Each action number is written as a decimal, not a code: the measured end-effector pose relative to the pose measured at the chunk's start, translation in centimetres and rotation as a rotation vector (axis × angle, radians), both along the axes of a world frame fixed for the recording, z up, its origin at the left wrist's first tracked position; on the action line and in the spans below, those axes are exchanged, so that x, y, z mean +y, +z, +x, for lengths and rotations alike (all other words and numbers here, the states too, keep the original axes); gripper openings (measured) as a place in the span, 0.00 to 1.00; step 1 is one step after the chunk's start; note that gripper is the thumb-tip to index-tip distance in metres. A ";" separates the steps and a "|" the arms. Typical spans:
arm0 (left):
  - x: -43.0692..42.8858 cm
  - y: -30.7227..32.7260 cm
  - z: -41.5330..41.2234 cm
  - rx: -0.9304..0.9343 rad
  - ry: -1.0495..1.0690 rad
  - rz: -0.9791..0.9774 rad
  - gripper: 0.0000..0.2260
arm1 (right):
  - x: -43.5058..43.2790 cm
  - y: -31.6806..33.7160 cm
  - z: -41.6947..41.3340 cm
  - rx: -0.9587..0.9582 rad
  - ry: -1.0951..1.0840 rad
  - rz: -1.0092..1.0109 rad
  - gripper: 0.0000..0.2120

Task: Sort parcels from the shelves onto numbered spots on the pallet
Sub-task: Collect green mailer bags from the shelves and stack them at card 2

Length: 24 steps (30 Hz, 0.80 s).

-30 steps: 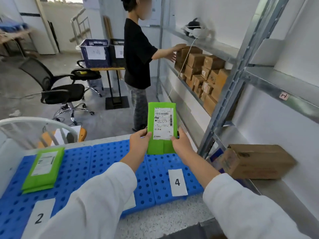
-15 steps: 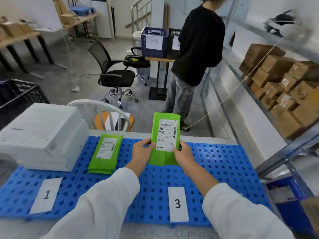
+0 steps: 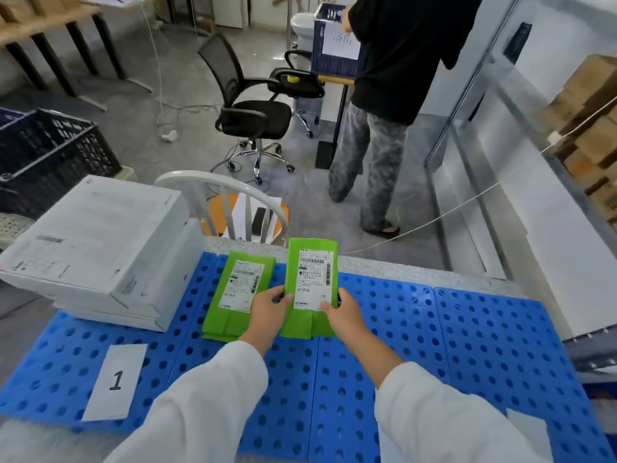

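A green parcel [image 3: 309, 262] with a white shipping label is gripped at its lower edges by my left hand [image 3: 268, 310] and my right hand [image 3: 344, 314], low over the blue perforated pallet [image 3: 434, 329]. Just left of it a second green parcel [image 3: 238, 292] lies flat on the pallet. A white card marked 1 [image 3: 115, 380] lies at the pallet's near left. Stacked white boxes [image 3: 96, 252] sit behind that card. My sleeves hide the other number cards.
A white chair back [image 3: 220, 185] stands right behind the pallet. A person in black [image 3: 394, 78] stands by the metal shelving [image 3: 484, 135] holding brown boxes [image 3: 591, 105]. A black office chair [image 3: 253, 105] and a dark crate [image 3: 43, 152] are on the floor.
My view has swung left from the shelf toward the pallet's left end. Both hands have carried the green parcel down, closer to the parcel lying on the pallet.
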<state>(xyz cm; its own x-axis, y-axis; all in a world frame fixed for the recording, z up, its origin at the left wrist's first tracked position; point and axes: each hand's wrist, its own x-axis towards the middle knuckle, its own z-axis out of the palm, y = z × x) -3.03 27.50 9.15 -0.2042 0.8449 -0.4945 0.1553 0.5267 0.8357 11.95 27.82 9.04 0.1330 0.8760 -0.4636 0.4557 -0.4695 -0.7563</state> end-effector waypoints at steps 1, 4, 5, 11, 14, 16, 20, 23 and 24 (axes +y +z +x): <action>0.5 -0.8 -0.4 0.007 -0.002 -0.035 0.17 | 0.3 -0.6 -0.4 0.002 0.004 -0.015 0.15; 1.3 -2.1 -1.1 0.020 0.020 -0.085 0.19 | 1.2 -2.2 -1.2 0.004 0.006 -0.051 0.17; 1.5 -2.2 -1.2 0.037 0.031 -0.091 0.19 | 1.4 -2.7 -1.5 -0.002 0.005 -0.064 0.17; 2.5 -3.7 -1.8 0.189 -0.020 -0.106 0.15 | 2.4 -4.7 -2.7 -0.025 0.013 -0.120 0.22; 3.0 -4.7 -1.8 0.295 -0.107 -0.123 0.05 | 2.5 -5.1 -2.7 -0.016 0.016 -0.136 0.21; 3.3 -5.1 -1.7 0.342 -0.130 -0.150 0.04 | 2.5 -5.5 -2.6 -0.021 0.022 -0.140 0.22; 3.7 -5.4 -1.3 0.427 -0.150 -0.147 0.16 | 2.7 -6.2 -2.6 -0.018 0.009 -0.129 0.22; 3.8 -5.5 -1.1 0.457 -0.188 -0.119 0.15 | 2.7 -6.3 -2.7 -0.012 -0.002 -0.130 0.20; 4.0 -5.3 -1.2 0.461 -0.190 -0.099 0.11 | 2.7 -6.3 -2.7 -0.015 -0.003 -0.130 0.20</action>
<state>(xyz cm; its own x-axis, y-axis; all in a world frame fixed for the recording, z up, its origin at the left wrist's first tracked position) -4.22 31.49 3.84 -0.2671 0.8418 -0.4691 0.5971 0.5266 0.6051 9.24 30.48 2.72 0.1432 0.8081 -0.5714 0.4652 -0.5645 -0.6818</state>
